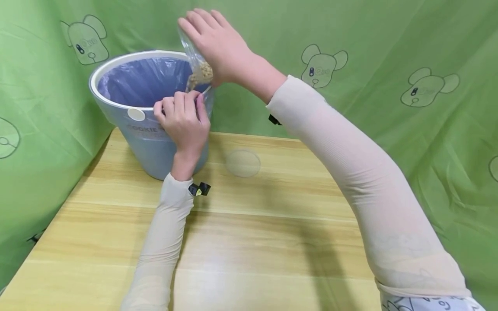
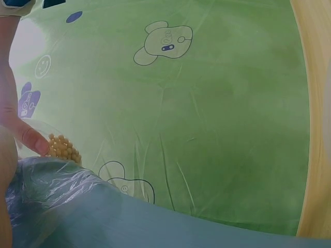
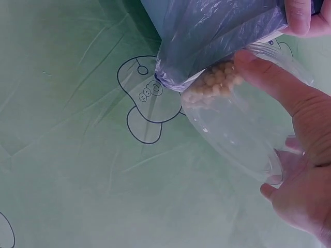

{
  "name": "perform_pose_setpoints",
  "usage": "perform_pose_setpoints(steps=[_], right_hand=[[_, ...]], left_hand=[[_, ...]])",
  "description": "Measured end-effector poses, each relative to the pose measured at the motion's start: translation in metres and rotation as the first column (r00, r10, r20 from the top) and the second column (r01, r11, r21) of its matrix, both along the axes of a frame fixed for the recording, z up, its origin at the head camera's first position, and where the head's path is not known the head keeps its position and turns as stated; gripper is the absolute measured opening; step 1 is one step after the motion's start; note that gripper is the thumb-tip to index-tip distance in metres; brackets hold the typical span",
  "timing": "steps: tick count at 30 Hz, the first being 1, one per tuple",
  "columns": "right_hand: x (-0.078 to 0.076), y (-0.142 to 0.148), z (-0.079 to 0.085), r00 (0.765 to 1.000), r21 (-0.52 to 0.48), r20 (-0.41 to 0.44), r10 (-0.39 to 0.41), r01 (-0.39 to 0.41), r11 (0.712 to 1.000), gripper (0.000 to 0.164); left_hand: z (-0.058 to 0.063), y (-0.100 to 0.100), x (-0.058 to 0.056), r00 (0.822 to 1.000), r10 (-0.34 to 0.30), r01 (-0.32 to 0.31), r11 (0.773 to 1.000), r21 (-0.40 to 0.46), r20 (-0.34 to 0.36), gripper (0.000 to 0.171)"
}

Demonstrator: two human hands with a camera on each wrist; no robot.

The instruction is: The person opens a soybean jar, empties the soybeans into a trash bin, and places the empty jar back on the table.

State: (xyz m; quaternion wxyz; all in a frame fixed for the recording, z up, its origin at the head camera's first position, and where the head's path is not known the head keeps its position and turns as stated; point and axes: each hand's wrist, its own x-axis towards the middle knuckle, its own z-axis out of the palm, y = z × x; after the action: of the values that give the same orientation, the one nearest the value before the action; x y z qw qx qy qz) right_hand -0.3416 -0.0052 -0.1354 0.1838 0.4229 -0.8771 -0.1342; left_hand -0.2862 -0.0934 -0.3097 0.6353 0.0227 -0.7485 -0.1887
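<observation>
A blue trash can [image 1: 149, 147] with a white rim and a bluish plastic liner [image 1: 136, 82] stands at the table's far left. My left hand [image 1: 184, 119] grips its near right rim, fingers bent over the edge and liner. Above the right side of the rim, my right hand [image 1: 225, 52] holds a clear plastic container [image 3: 232, 137], tilted with its mouth toward the can. Small round beige beans [image 3: 214, 81] are gathered at the container's lower end, against the liner. In the right wrist view, the thumb presses the container's side; part of the mouth is hidden by the liner.
A clear round disc [image 1: 243, 163], perhaps a lid, lies on the wooden table [image 1: 253, 242] right of the can. Green cloth [image 1: 264, 26] printed with animal heads hangs behind and at both sides.
</observation>
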Motion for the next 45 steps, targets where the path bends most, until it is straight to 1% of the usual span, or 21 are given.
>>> perform_pose_setpoints(steps=[5,12,21,24,28,31,38,43,45], right_hand=[[0.003,-0.002,-0.001,1.000,0.025,0.001,0.006,-0.006,1.000,0.134],[0.006,-0.004,-0.006,0.999,0.039,-0.013,0.038,-0.037,0.999,0.123],[0.008,-0.009,-0.008,0.998,0.081,-0.042,0.056,-0.053,0.995,0.115],[0.009,-0.010,-0.010,0.996,0.092,-0.058,0.069,-0.063,0.994,0.105],[0.012,-0.010,-0.015,0.991,0.102,-0.093,0.099,-0.090,0.991,0.081],[0.013,-0.008,-0.017,0.985,0.127,-0.118,0.125,-0.110,0.986,0.076],[0.011,-0.006,-0.019,0.971,0.147,-0.146,0.191,-0.170,0.974,0.076],[0.010,-0.005,-0.017,0.966,0.179,-0.163,0.201,-0.172,0.969,0.082],[0.010,-0.005,-0.013,0.968,0.176,-0.165,0.191,-0.161,0.971,0.086]], left_hand=[[-0.001,0.000,-0.001,1.000,0.001,-0.001,1.000,-0.001,0.002,0.024],[-0.003,0.001,0.000,1.000,0.005,-0.005,1.000,-0.006,0.005,0.023],[-0.001,0.000,0.000,1.000,0.015,-0.015,1.000,-0.007,0.003,0.024],[-0.001,-0.001,0.000,1.000,0.015,-0.015,1.000,-0.007,-0.001,0.024],[-0.002,-0.001,-0.001,1.000,0.008,-0.008,1.000,-0.006,-0.007,0.025],[-0.003,-0.001,-0.001,1.000,0.009,-0.009,1.000,-0.008,-0.006,0.027],[-0.003,-0.001,-0.001,1.000,0.012,-0.012,1.000,-0.008,0.009,0.028],[-0.002,0.000,-0.001,1.000,0.005,-0.005,1.000,-0.006,0.012,0.028],[-0.001,0.001,-0.002,1.000,0.000,0.000,1.000,-0.002,0.012,0.028]])
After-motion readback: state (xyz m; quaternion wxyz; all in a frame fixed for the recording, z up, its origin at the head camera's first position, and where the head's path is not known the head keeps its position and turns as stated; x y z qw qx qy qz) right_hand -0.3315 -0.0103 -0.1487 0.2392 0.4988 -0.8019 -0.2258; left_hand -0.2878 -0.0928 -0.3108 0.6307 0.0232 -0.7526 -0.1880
